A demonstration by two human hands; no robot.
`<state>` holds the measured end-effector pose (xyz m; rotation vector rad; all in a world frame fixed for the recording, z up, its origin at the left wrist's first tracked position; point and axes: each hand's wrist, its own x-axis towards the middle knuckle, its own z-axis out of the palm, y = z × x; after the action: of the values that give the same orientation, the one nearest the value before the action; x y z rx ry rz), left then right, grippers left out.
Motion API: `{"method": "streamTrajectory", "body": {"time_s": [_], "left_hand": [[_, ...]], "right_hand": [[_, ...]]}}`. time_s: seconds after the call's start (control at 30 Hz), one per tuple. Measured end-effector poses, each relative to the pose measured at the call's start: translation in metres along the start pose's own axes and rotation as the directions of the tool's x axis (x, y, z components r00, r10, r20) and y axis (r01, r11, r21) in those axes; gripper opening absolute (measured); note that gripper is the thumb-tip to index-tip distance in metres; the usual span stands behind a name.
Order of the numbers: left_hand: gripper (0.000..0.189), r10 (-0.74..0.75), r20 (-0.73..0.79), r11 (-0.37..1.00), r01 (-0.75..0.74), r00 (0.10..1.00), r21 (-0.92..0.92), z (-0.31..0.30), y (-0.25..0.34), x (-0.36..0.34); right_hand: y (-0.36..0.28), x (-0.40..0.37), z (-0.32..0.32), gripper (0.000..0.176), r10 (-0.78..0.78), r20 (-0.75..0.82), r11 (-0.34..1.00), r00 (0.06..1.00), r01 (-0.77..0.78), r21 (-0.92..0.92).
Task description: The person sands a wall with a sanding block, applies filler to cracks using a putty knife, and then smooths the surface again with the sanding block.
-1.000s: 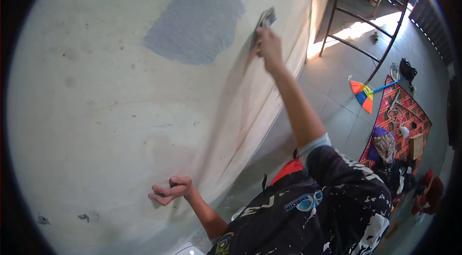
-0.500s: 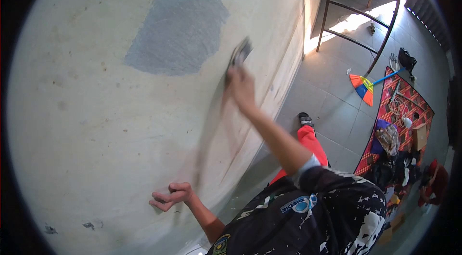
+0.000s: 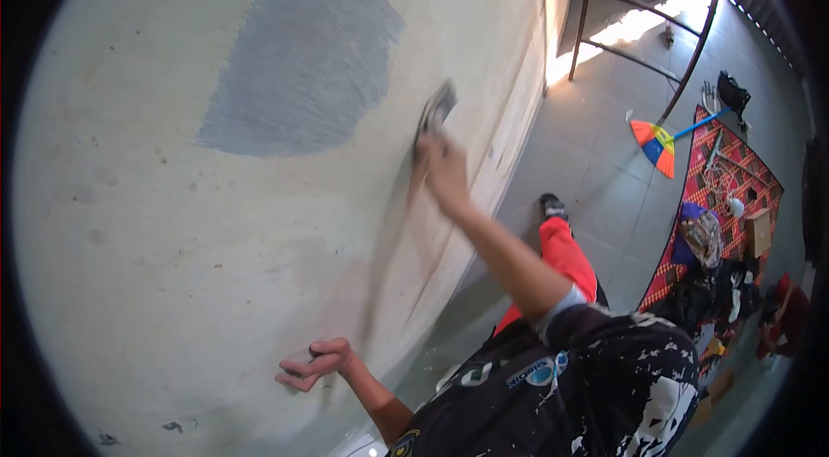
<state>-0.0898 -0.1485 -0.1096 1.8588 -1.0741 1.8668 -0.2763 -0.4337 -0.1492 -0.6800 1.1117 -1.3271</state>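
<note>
My right hand (image 3: pixel 445 168) is closed around a flat hand tool (image 3: pixel 439 107) with a dark edge and a pale grey face. Blur hides its exact kind. The tool lies close against the cream wall (image 3: pixel 250 207), to the right of a large grey patch (image 3: pixel 302 60) with brushy, streaked edges. Lower on the wall, my left hand (image 3: pixel 318 364) is open, its fingers half bent and apart, with nothing in it. Its fingertips are right at the wall surface.
On the tiled floor (image 3: pixel 596 189) to the right are a colourful broom (image 3: pixel 654 146) and a red patterned mat (image 3: pixel 669 271) bearing bags, a small box (image 3: pixel 758 231) and cords. A metal frame (image 3: pixel 626 51) stands at the back. A person in red (image 3: pixel 784 315) is at the far right.
My right hand and the tool have moved slightly down and right in view. The grey patch has shifted left as the view moved; my left hand keeps its shape.
</note>
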Motion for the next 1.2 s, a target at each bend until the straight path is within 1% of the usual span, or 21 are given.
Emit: {"method": "streamTrajectory", "body": {"time_s": [0.03,0.1,0.2,0.3,0.33,0.4,0.53,0.57,0.6,0.63,0.67,0.73,0.8,0.93,1.0,1.03,1.07,1.1,1.13,1.17,1.2], "left_hand": [[0.059,0.013,0.012,1.000,-0.013,1.000,-0.001,-0.001,-0.002,0.000],[0.059,-0.004,-0.027,1.000,0.003,1.000,-0.015,0.003,-0.001,-0.001],[0.062,-0.023,0.013,1.000,0.023,1.000,-0.006,0.003,-0.002,-0.006],[0.062,-0.043,0.012,0.999,0.044,0.999,-0.022,0.004,-0.003,-0.007],[0.062,-0.037,0.014,0.999,0.037,0.999,-0.026,0.004,-0.002,-0.007],[0.063,-0.026,0.010,1.000,0.026,1.000,-0.009,0.003,-0.004,-0.007],[0.062,-0.034,0.026,0.999,0.034,0.999,0.003,-0.001,-0.006,-0.008],[0.062,-0.033,0.024,0.999,0.033,0.999,0.017,-0.001,-0.007,-0.007],[0.061,-0.036,0.022,0.999,0.036,0.999,0.032,0.002,-0.003,-0.007],[0.061,-0.045,0.024,0.999,0.044,0.999,0.027,0.002,-0.001,-0.007],[0.061,-0.025,0.015,1.000,0.024,1.000,0.015,0.002,-0.003,-0.006],[0.061,0.005,0.011,1.000,-0.006,1.000,0.007,0.005,-0.006,-0.005],[0.061,0.011,0.009,1.000,-0.011,1.000,0.011,0.004,-0.010,-0.008],[0.062,-0.009,0.023,1.000,0.008,1.000,0.019,0.003,-0.010,-0.005],[0.068,-0.227,0.007,0.972,0.227,0.974,-0.053,0.010,0.010,0.018],[0.068,-0.230,0.002,0.971,0.229,0.973,-0.063,0.017,0.030,0.041],[0.069,-0.223,-0.027,0.969,0.219,0.974,-0.110,0.023,0.057,0.073],[0.071,-0.214,-0.053,0.967,0.203,0.976,-0.155,0.029,0.082,0.101],[0.071,-0.202,-0.046,0.969,0.192,0.978,-0.157,0.033,0.104,0.123],[0.069,-0.071,0.002,0.984,0.071,0.997,-0.163,0.033,0.124,0.142],[0.066,0.054,0.046,0.984,-0.045,0.998,-0.174,0.038,0.142,0.152]], "right_hand": [[0.008,0.043,-0.013,0.032,0.041,0.001,0.996,0.999,-0.041,-0.083],[0.011,0.113,-0.033,0.035,0.066,-0.044,0.998,0.997,-0.065,0.022],[0.011,0.128,-0.037,0.034,0.160,-0.079,0.985,0.984,-0.154,0.081],[0.019,0.040,-0.013,0.036,0.157,0.005,0.988,0.988,-0.157,-0.004],[0.048,0.016,-0.002,0.029,-0.059,-0.038,0.994,0.998,0.056,-0.090],[0.035,0.038,-0.014,0.028,0.089,-0.001,0.992,0.996,-0.089,-0.094],[0.039,0.180,-0.071,0.031,0.383,-0.004,0.904,0.924,-0.374,0.209],[0.042,0.184,-0.065,0.032,0.352,-0.104,0.934,0.930,-0.343,0.097],[0.061,0.175,-0.057,0.031,0.249,-0.104,0.965,0.963,-0.238,0.113],[0.041,0.134,-0.051,0.032,0.292,-0.027,0.949,0.956,-0.286,0.129],[0.048,0.100,-0.044,0.036,0.207,0.013,0.976,0.978,-0.207,0.069],[0.028,0.026,-0.027,0.040,0.264,0.087,0.964,0.961,-0.265,0.002],[0.025,0.025,-0.027,0.036,0.195,0.079,0.981,0.978,-0.193,-0.033],[0.048,0.167,-0.071,0.042,0.462,-0.078,0.883,0.884,-0.450,0.134],[0.081,0.184,-0.067,0.041,0.368,-0.131,0.930,0.920,-0.363,0.063],[0.085,0.193,-0.063,0.039,0.266,-0.180,0.962,0.947,-0.274,-0.017],[0.069,0.159,-0.048,0.042,0.232,-0.217,0.973,0.948,-0.225,0.054],[0.073,0.130,-0.038,0.041,0.083,-0.181,0.995,0.980,-0.091,-0.036],[0.057,0.097,-0.036,0.034,0.240,-0.016,0.970,0.971,-0.241,-0.020],[0.029,0.069,-0.032,0.031,0.300,0.016,0.940,0.954,-0.298,0.164],[0.028,0.077,-0.039,0.031,0.310,0.011,0.938,0.951,-0.308,0.162]]}}
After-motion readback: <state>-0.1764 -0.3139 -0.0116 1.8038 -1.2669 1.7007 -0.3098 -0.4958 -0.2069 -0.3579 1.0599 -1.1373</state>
